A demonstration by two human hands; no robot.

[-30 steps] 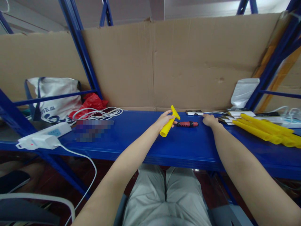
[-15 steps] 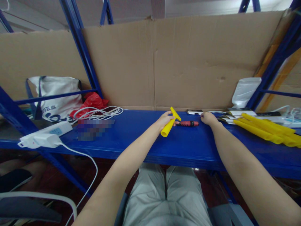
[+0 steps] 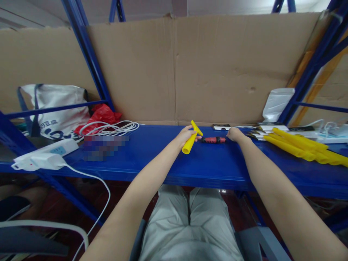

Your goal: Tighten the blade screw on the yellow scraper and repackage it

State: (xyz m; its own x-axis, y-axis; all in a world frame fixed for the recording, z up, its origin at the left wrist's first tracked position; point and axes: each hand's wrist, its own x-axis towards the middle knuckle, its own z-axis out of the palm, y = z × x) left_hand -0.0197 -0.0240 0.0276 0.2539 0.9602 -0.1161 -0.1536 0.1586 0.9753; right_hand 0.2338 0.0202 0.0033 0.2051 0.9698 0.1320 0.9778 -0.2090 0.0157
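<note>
My left hand (image 3: 186, 136) is closed around a yellow T-shaped plastic piece (image 3: 189, 142), whose hollow round end points towards me. Just right of it a red and black electric screwdriver (image 3: 214, 140) lies sideways on the blue table (image 3: 209, 165), its left end close to my left fingertips. My right hand (image 3: 235, 134) rests on the table beyond the screwdriver's right end, fingers curled in. Whatever those fingers pinch is hidden. Beside it lies a small flat black and white piece (image 3: 221, 127).
Several yellow tubes (image 3: 304, 146) lie on the right by stacked black and white packets (image 3: 262, 131). A white bag (image 3: 278, 103) leans at the back right. On the left are a power strip (image 3: 45, 156), coiled white cable (image 3: 114, 127), red plastic (image 3: 102, 116) and a cloth bag (image 3: 58, 108).
The whole view has shifted slightly, so everything appears a little further left. Both hands keep nearly the same places and grips, and the screwdriver still lies between them.
</note>
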